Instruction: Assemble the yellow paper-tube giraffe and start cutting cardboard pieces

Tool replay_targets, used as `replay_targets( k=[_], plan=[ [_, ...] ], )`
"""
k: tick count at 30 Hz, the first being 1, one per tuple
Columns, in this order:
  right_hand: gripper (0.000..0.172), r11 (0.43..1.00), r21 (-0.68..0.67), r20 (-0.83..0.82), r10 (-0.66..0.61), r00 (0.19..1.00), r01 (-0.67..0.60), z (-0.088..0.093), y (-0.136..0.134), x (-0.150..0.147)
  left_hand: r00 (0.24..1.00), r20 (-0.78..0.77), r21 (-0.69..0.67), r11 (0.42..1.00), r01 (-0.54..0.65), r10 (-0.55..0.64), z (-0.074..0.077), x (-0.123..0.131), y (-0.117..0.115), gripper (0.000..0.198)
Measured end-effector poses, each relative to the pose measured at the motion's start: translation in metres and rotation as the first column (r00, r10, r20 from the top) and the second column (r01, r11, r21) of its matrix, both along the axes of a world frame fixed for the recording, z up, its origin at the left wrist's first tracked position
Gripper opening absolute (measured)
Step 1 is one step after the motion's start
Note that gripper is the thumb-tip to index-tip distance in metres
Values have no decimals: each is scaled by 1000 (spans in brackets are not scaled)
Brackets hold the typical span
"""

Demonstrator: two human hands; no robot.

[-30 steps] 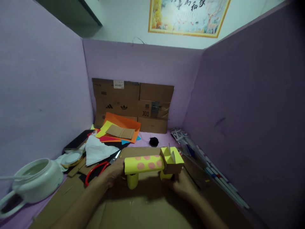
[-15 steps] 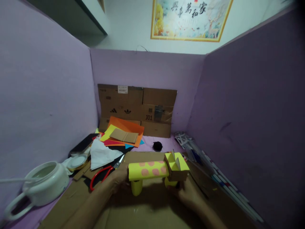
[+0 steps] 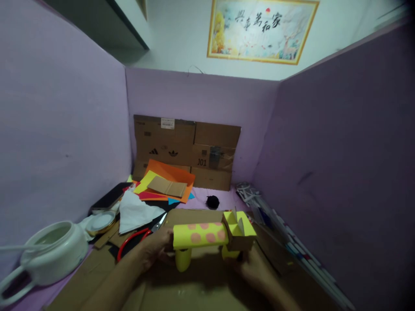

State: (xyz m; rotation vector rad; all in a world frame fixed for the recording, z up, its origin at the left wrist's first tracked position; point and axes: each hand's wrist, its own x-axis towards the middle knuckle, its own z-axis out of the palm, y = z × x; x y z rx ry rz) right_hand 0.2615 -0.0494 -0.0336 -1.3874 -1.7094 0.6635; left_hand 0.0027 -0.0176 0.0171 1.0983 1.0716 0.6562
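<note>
A yellow paper craft animal [image 3: 201, 235] with pink dots on its body stands on a brown cardboard sheet [image 3: 201, 293]. It has yellow tube legs and a boxy cardboard head [image 3: 240, 229] at the right. My left hand [image 3: 155, 248] grips the tail end of its body. My right hand [image 3: 256, 270] holds it under the head, near the front leg. Both hands have fingers curled against the craft.
Red-handled scissors [image 3: 136, 237] lie left of the craft. Behind are white tissue [image 3: 134, 211], coloured paper sheets [image 3: 168, 183], a black pom-pom [image 3: 212, 201] and a flattened carton [image 3: 188, 149]. A white pot [image 3: 52, 248] sits at left. Pens [image 3: 285, 235] line the right wall.
The craft and both hands keep their hold. The view tilted upward first, then shifted slightly, so everything sits a little lower in the picture.
</note>
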Motion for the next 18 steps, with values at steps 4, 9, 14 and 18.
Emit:
replay_targets(
  k=[4,9,14,18],
  plan=[
    [19,1000,11,-27,-1,1000,1,7,-2,0,963,236,-20,990,141,-132,-4,-24,3,44],
    [31,996,-71,-137,45,989,-55,14,-7,3,949,208,144,967,210,-237,-2,-29,-3,63],
    [29,986,-103,-225,102,969,-128,12,-7,10,941,228,174,961,215,-251,2,-4,-25,67],
    [41,978,-133,-202,133,970,-162,16,-11,30,976,148,164,978,132,-156,12,6,-35,56]
  ],
)
